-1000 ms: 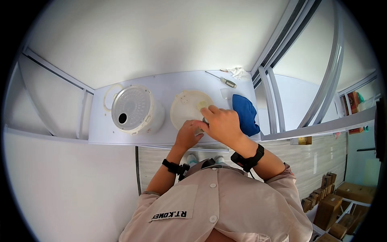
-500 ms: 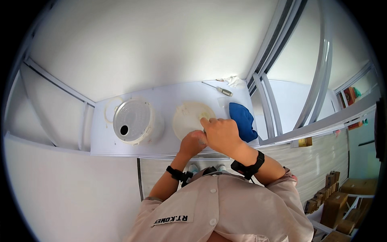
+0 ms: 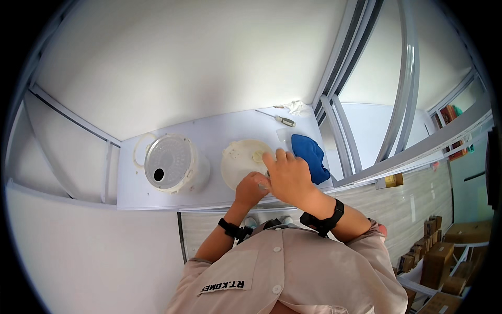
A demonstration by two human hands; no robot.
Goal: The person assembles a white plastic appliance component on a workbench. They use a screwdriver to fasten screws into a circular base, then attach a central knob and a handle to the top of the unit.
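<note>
My left hand [image 3: 251, 189] is curled, fingers bent, close over the near edge of a round off-white lid [image 3: 238, 165] that lies flat on the table. Against its fingertips comes my right hand [image 3: 288, 175], bent over from the right. Between the two hands is a small thing, mostly covered by the fingers; I cannot make out its kind. A pale yellowish round patch [image 3: 258, 156] shows on the lid beside my right fingers. To the left stands a white bucket [image 3: 196, 175] with a grey perforated top [image 3: 172, 157] that has one dark round hole.
A blue cloth [image 3: 309, 157] lies right of my right hand. Behind it are a screwdriver [image 3: 285, 121] and a crumpled white rag [image 3: 296, 108]. A thin whitish hoop [image 3: 137, 152] rests by the bucket. Metal frame bars [image 3: 355, 137] rise at the right; cardboard boxes [image 3: 438, 260] stand beyond.
My right hand has shifted slightly, its fingers lifting off the pale patch on the lid, which now shows more. My left hand stays nearly in place. The view has tilted a little.
</note>
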